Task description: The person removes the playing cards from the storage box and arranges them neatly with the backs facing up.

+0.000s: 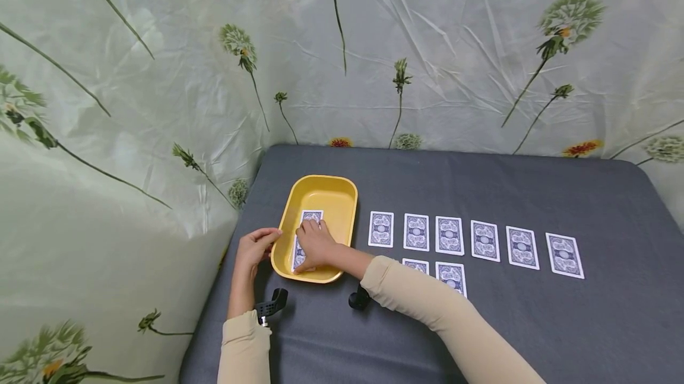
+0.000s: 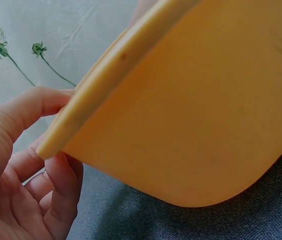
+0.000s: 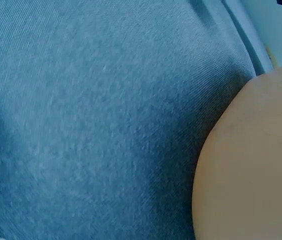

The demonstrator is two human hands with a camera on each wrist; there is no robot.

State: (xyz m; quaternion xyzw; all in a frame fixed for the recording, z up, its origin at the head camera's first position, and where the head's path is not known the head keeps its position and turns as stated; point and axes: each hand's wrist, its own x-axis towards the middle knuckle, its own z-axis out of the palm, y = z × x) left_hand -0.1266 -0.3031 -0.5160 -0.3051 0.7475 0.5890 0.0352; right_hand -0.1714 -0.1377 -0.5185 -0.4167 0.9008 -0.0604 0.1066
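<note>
A yellow tray (image 1: pixel 348 206) stands at the left side of the table. My left hand (image 1: pixel 255 247) pinches its left rim, thumb and fingers on either side of the edge (image 2: pixel 88 95) in the left wrist view. Inside the tray, my right hand (image 1: pixel 316 246) bends over a blue-backed playing card (image 1: pixel 295 258), thumb near its lower end and fingers toward its upper end. Just above the fingers shows another face-down card (image 1: pixel 312 215), partly covered. In the right wrist view, the right hand's fingers are out of sight.
Several face-down cards (image 1: pixel 417 232) lie in a row right of the tray. Below them are two more cards (image 1: pixel 451 276), partly hidden by the right sleeve (image 1: pixel 427 301). Dark grey cloth (image 1: pixel 534 324) covers the table, and a flowered curtain (image 1: pixel 454 75) hangs behind.
</note>
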